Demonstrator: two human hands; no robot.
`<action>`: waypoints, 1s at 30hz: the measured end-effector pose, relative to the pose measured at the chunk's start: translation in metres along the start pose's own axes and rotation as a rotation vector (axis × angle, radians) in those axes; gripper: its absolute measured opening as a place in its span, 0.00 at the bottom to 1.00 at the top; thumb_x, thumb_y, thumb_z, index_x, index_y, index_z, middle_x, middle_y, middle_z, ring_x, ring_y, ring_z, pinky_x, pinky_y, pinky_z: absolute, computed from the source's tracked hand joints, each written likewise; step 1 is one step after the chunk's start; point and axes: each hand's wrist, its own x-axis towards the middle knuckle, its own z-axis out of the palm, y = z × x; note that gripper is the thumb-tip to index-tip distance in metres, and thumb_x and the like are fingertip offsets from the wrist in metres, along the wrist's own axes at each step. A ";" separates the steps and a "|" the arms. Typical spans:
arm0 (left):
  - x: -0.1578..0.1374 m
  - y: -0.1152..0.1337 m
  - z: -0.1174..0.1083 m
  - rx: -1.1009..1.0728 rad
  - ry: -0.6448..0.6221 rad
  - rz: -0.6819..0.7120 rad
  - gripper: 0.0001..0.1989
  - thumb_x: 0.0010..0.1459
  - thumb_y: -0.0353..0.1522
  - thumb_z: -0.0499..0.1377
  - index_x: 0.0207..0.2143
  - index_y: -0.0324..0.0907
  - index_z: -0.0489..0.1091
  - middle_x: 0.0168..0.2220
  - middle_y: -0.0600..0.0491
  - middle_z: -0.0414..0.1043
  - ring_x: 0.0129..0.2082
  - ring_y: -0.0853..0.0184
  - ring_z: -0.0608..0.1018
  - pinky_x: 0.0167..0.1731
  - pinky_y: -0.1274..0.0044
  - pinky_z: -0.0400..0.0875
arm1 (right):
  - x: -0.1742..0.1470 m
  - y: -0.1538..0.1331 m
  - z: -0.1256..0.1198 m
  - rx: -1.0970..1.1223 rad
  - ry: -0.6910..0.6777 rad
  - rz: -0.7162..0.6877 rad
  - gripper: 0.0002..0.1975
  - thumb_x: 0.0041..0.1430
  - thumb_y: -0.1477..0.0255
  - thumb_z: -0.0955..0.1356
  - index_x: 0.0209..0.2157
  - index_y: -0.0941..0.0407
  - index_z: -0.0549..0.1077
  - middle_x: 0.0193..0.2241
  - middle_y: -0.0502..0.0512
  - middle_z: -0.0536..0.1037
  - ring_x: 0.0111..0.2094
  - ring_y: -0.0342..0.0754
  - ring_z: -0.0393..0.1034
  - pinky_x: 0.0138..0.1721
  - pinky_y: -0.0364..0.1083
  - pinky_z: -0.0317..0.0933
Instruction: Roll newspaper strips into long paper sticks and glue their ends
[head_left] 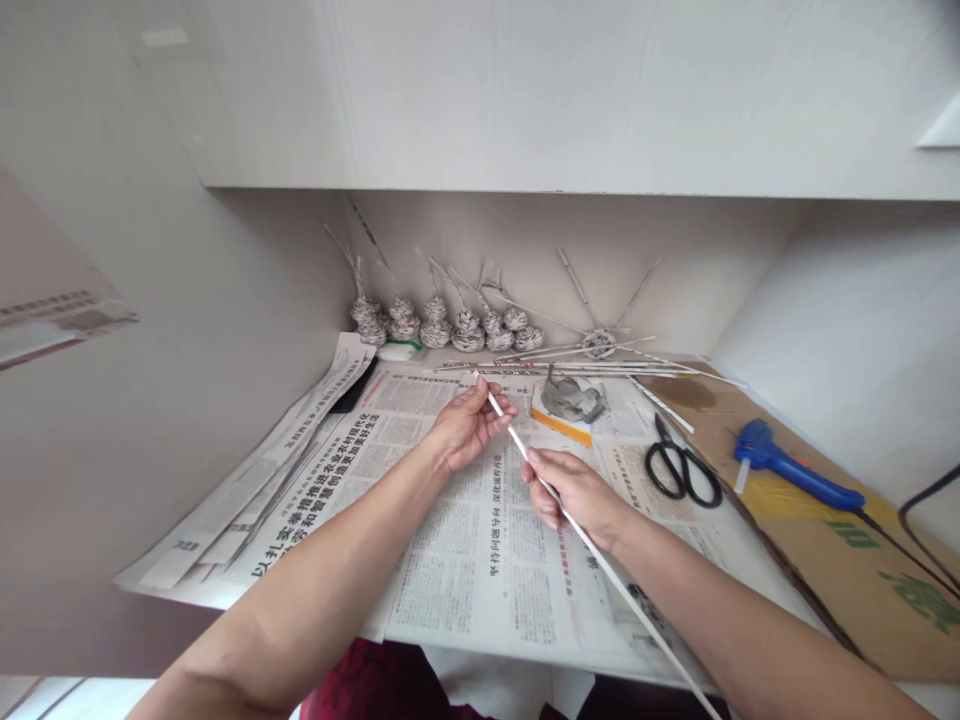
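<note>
A long thin white paper tube (622, 590) runs slantwise from the middle of the table down toward the lower right, past the front edge. My left hand (466, 425) grips it close to its upper end, thumb and fingers closed around it. Lower on the same tube, my right hand (574, 488) is closed with the thumb on top. Both hands are above newspaper sheets (442, 560) spread over the table. Behind them lies a small orange-edged pad (561, 428) with a grey lump (574, 400) on it.
Several woven paper gourd shapes (469, 332) stand along the back wall, beside a spoked woven piece (598, 343) and loose paper tubes (555, 368). Black scissors (682, 470) lie right. A blue glue gun (799, 468) rests on cardboard (817, 570). Stacked newspaper strips (255, 480) lie left.
</note>
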 end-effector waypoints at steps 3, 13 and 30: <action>-0.001 0.000 0.000 -0.003 -0.008 -0.010 0.11 0.60 0.36 0.55 0.33 0.35 0.68 0.26 0.51 0.71 0.26 0.70 0.78 0.24 0.83 0.75 | 0.000 -0.001 0.001 0.133 -0.125 0.067 0.18 0.57 0.53 0.63 0.29 0.55 0.63 0.12 0.41 0.60 0.12 0.38 0.56 0.14 0.39 0.45; -0.003 -0.007 0.002 0.019 -0.076 -0.047 0.11 0.60 0.36 0.55 0.32 0.35 0.67 0.26 0.51 0.71 0.27 0.69 0.79 0.25 0.81 0.75 | 0.001 -0.001 0.003 0.055 -0.006 0.018 0.19 0.57 0.52 0.62 0.28 0.55 0.62 0.12 0.41 0.61 0.12 0.38 0.56 0.15 0.39 0.48; -0.001 -0.006 0.002 0.015 -0.085 -0.037 0.11 0.59 0.36 0.55 0.33 0.35 0.68 0.26 0.51 0.71 0.28 0.68 0.79 0.26 0.81 0.76 | 0.001 -0.002 -0.001 -0.111 0.044 -0.029 0.18 0.57 0.53 0.63 0.31 0.55 0.65 0.14 0.43 0.64 0.14 0.39 0.58 0.16 0.40 0.48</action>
